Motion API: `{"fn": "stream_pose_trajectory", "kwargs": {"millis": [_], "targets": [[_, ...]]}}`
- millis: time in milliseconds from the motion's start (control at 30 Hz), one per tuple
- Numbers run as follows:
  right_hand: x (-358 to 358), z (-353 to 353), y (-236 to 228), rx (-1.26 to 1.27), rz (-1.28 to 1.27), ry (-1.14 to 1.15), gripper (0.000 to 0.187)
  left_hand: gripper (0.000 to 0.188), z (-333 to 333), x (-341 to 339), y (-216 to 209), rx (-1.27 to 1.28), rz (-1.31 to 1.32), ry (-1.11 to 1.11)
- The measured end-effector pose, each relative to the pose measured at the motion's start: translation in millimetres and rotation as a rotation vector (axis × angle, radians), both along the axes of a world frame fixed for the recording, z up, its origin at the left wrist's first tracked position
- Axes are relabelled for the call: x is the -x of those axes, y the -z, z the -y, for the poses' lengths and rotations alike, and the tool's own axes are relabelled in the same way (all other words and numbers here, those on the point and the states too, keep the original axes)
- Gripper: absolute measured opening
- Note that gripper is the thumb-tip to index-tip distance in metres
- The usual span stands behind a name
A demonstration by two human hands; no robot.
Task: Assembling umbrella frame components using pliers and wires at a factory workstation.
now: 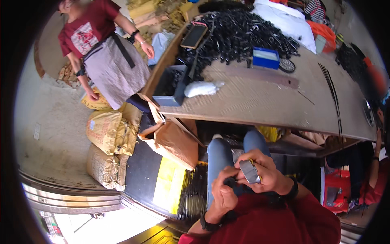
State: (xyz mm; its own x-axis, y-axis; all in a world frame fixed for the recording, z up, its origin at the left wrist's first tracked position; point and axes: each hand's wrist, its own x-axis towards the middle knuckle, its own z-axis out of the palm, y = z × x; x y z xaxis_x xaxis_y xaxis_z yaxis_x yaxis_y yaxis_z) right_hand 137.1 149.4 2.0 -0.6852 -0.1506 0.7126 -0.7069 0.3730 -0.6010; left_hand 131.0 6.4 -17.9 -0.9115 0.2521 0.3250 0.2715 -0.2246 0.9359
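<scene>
Above my lap, both hands are close together. My left hand [224,192] is closed, its fingertips pinching a small black part [230,181] whose exact kind I cannot make out. My right hand [268,171] wraps round a grey, blunt-ended hand tool with yellow edges [249,171]. Fingers cover most of that tool, so its kind is unclear. The black part sits just left of the tool; whether they touch is hidden by the fingers.
Ahead stands a worktable [243,97] with a heap of black parts [239,32], a phone [194,35], a blue box [266,58], a grey bin [170,85] and thin black rods [332,91]. An open paper sack [174,140] stands left of my knees. Another person [107,49] stands far left.
</scene>
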Motion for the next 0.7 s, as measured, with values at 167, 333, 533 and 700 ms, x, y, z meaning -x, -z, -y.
{"fn": "stream_pose_trajectory", "kwargs": {"millis": [167,333,533,700], "targets": [[4.6,2.2,-0.6,-0.002,0.051,-0.057,0.015,0.080,8.4,1.1,4.7,0.039,0.148,0.011],[6.3,1.5,-4.0,-0.054,0.009,-0.017,0.031,0.054,10.0,8.4,-2.1,0.104,-0.010,0.055],[6.6,6.5,-1.5,-0.059,0.011,0.014,0.025,0.054,10.5,7.0,-2.4,0.065,0.006,0.068],[9.7,7.7,2.4,-0.014,0.057,0.061,0.021,0.058,9.8,14.2,6.8,0.038,-0.011,0.089]]}}
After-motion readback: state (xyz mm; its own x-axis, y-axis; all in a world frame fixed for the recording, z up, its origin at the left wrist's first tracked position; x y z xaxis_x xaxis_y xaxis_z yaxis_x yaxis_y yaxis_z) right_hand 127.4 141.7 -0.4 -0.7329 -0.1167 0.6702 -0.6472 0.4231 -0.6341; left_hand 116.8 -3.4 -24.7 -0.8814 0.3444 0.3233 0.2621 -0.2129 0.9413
